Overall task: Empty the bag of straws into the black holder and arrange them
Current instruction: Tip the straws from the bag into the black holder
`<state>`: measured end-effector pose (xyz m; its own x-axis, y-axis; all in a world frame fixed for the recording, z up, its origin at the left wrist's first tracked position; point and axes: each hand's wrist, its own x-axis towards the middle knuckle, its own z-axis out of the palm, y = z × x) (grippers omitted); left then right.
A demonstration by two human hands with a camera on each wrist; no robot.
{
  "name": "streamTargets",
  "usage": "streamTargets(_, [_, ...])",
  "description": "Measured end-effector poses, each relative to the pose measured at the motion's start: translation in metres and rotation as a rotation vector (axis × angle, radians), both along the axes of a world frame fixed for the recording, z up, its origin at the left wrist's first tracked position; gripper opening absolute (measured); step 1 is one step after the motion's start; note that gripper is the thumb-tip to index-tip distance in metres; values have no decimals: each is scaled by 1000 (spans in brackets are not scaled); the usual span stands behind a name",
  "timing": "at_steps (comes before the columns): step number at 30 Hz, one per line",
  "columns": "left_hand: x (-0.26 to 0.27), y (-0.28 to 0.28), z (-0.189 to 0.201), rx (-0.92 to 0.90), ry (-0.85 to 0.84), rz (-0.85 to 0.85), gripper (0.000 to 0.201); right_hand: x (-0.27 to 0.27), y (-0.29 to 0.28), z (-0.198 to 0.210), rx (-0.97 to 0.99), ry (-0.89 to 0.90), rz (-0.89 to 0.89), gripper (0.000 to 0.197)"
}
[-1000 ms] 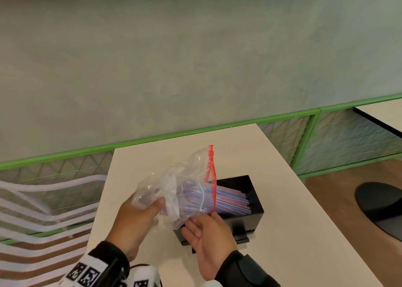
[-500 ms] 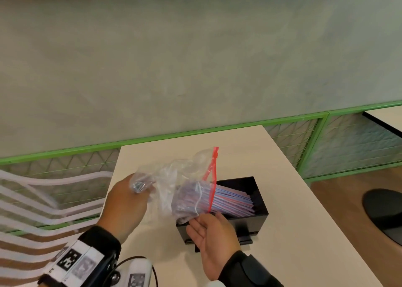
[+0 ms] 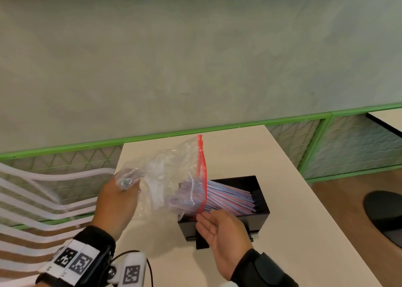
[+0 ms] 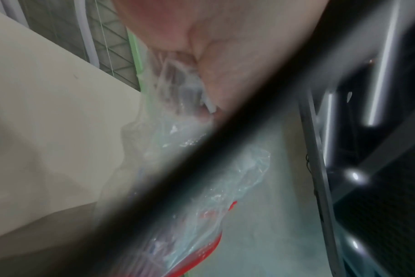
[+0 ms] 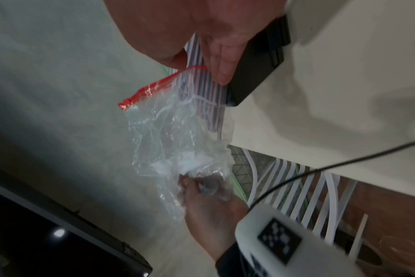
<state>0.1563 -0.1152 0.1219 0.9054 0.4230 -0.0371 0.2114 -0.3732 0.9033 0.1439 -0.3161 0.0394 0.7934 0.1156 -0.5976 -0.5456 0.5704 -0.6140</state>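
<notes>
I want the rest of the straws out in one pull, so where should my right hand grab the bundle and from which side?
Judging by the pose, grip the straws on the bare stretch just past the bag's red zip edge, above the black holder. Bring the right hand up from the near side, where it already waits open. The bundle lies sideways, its left ends still inside the plastic.

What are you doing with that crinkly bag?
A person is tipping straws out of a clear bag into a black holder on the table. The left hand grips the bag's closed end. The right hand waits open by the bag's red-edged mouth. The straws are partly in the holder.
</notes>
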Motion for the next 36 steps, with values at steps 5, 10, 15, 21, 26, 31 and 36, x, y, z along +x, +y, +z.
streamTargets(5, [0,2,11,11,-53,11,28,4,-6,-1,-21,14,64,49])
streamTargets(10, [-4,3,29,39,-131,-26,22,7,-13,2,-112,13,162,25])
streamTargets(15, [-5,2,30,12,-132,-43,19,9,-14,1,-380,-57,307,18])
streamTargets(21, [-9,0,35,20,-183,-32,25,10,-13,-3,-415,-85,361,18])
streamTargets(26, [-11,10,48,69,-184,-17,15,7,-12,-7,-433,-120,350,17])
streamTargets(31, [-14,21,53,71,-150,-24,13,6,-12,-10,-444,-142,343,16])
streamTargets(36, [-22,36,62,79,-176,28,13,6,-13,-10,-459,-144,362,21])
